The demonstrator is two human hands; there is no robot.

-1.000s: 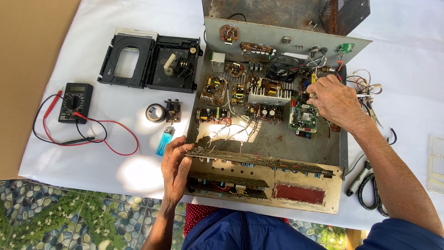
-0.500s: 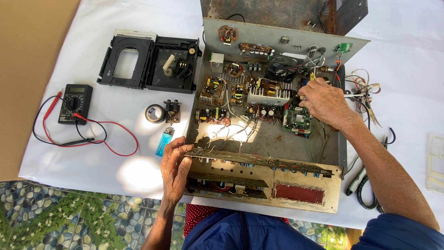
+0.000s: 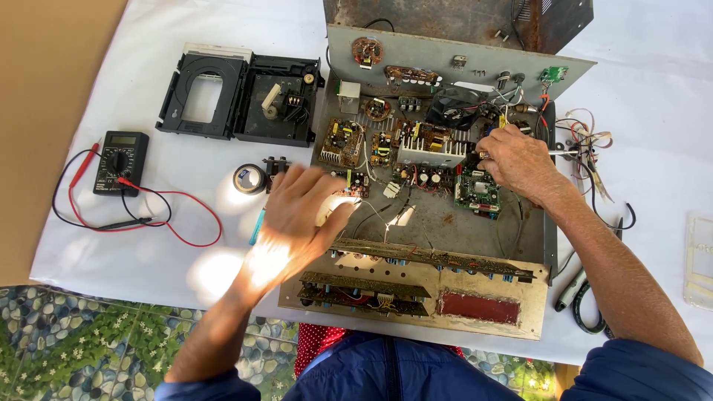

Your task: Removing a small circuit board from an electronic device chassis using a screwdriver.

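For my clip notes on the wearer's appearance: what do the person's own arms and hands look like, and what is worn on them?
Both hands are bare: no gloves, and no rings or watch that I can see. The left hand is motion-blurred and sunlit, its forearm uncovered. The right hand is sharp. Blue sleeves end about the elbows, matching the blue garment at the frame's bottom edge.
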